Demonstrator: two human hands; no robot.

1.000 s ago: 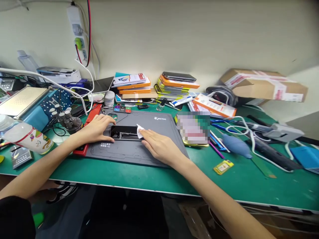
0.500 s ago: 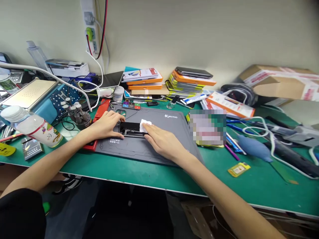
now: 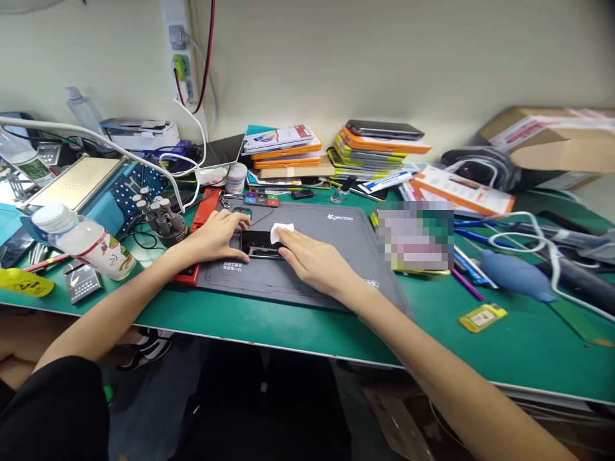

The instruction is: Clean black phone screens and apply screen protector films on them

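Note:
An opened black phone body [image 3: 259, 244] lies on a grey work mat [image 3: 307, 282] on the green table. My left hand [image 3: 218, 235] grips its left end, thumb on the near side and fingers over the far edge. My right hand [image 3: 314, 264] lies flat over the phone's right part, its fingertips pressing a small white wipe [image 3: 280, 231] onto the phone.
A plastic bottle [image 3: 84, 242] lies at the left beside a blue heating plate [image 3: 77, 186]. Stacks of flat boxes [image 3: 379, 150] line the wall. A blue air blower [image 3: 514, 280], cables and a yellow tag [image 3: 483, 316] lie to the right. A cardboard box [image 3: 557, 137] stands far right.
My right hand has slid the white wipe leftward along the phone, covering more of it. The view has panned, shifting everything rightward in the picture. My left hand keeps its grip.

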